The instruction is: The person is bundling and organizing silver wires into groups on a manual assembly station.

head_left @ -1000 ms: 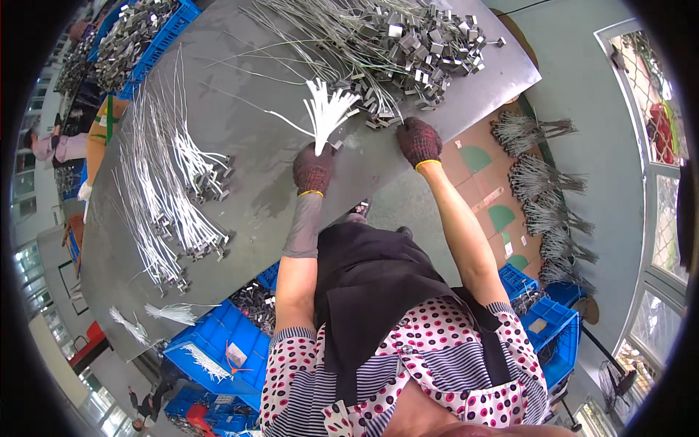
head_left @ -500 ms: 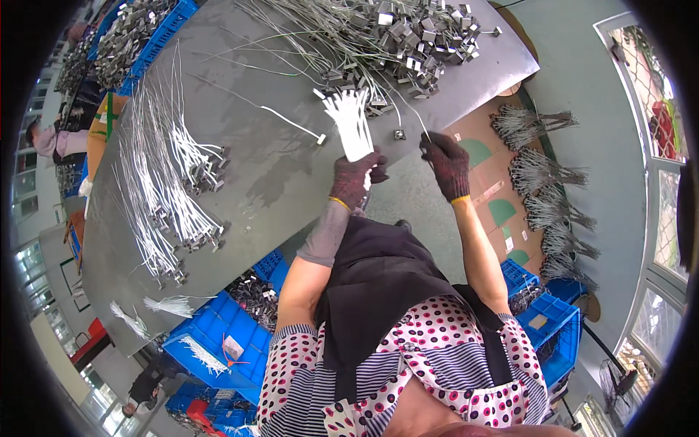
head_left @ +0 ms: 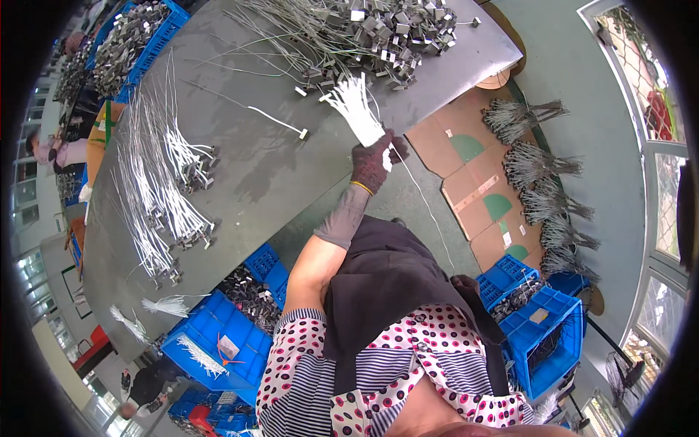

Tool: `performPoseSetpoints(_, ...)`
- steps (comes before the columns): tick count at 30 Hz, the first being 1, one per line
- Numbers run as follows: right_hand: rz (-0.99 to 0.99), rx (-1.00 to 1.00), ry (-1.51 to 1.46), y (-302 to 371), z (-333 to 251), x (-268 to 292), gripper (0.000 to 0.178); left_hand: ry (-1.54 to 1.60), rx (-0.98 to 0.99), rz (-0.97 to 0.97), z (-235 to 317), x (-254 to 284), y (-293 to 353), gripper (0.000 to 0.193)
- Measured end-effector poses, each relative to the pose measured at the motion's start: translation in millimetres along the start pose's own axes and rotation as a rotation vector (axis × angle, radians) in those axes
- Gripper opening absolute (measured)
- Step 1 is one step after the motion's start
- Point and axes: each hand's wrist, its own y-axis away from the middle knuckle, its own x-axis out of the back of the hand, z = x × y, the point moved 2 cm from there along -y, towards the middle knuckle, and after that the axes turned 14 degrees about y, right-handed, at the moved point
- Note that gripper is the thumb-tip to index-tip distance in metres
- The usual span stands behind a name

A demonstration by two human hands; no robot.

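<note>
My left hand (head_left: pixel 374 159), in a dark knit glove, is closed round a bundle of white sleeves (head_left: pixel 357 109) that fan out toward the heap of cables. From this hand a thin pale wire (head_left: pixel 426 197) runs down to the right, toward my body. At its lower end my right hand (head_left: pixel 466 282), also gloved, shows only in part against the dark apron; its fingers seem closed on the wire. On the grey table, left of the bundle, lies a single cable (head_left: pixel 277 120) with a white sleeve and a small connector.
A heap of cables with metal-cased connectors (head_left: pixel 393 36) covers the table's far side. Sleeved cables (head_left: pixel 164 197) lie spread at left. Blue crates (head_left: pixel 226 331) stand below the table, another blue crate (head_left: pixel 542 328) at right. Cable bundles (head_left: pixel 542 164) line the cardboard (head_left: pixel 466 189) by the wall.
My right hand has drawn back from beside the table edge to my right side, stretching the wire along. The left hand with the bundle has shifted slightly right and tilted.
</note>
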Motion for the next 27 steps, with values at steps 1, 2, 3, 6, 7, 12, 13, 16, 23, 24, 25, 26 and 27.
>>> performPoseSetpoints(1,-0.016,-0.129,-0.051,4,8,-2,0.027,0.039,-0.003,0.025,9,-7,-2,0.024)
performPoseSetpoints(2,-0.032,-0.256,-0.1,6,12,-2,0.028,0.069,-0.023,0.046,19,-14,-4,0.023)
performPoseSetpoints(3,-0.035,-0.248,-0.1,11,10,-2,0.028,0.108,-0.05,0.051,29,-21,-5,0.022)
performPoseSetpoints(6,0.06,-0.346,-0.005,24,-5,8,0.031,0.134,-0.188,0.04,60,-36,-1,0.021)
performPoseSetpoints(7,0.067,-0.348,0.014,26,-11,11,0.032,0.103,-0.257,0.031,70,-39,1,0.021)
performPoseSetpoints(12,0.073,-0.312,0.102,27,-23,22,0.034,0.161,-0.295,0.085,94,-37,12,0.022)
performPoseSetpoints(13,0.075,-0.304,0.121,26,-23,24,0.034,0.163,-0.299,0.088,93,-34,14,0.022)
performPoseSetpoints(16,0.072,-0.258,0.209,18,-23,25,0.035,0.076,-0.358,0.036,88,-23,22,0.026)
performPoseSetpoints(23,0.146,0.123,0.166,-50,-69,5,0.042,-0.07,-0.127,0.013,53,4,47,0.029)
performPoseSetpoints(24,0.07,0.165,0.093,-65,-84,3,0.043,-0.074,-0.119,0.017,48,6,49,0.029)
performPoseSetpoints(25,-0.001,0.093,0.074,-81,-103,-2,0.046,-0.143,-0.096,0.018,43,8,52,0.028)
performPoseSetpoints(26,-0.015,0.134,-0.062,-95,-128,-6,0.047,-0.212,-0.068,0.019,38,9,54,0.026)
performPoseSetpoints(27,-0.017,0.144,-0.18,-109,-157,-12,0.048,-0.291,-0.05,0.008,35,10,56,0.025)
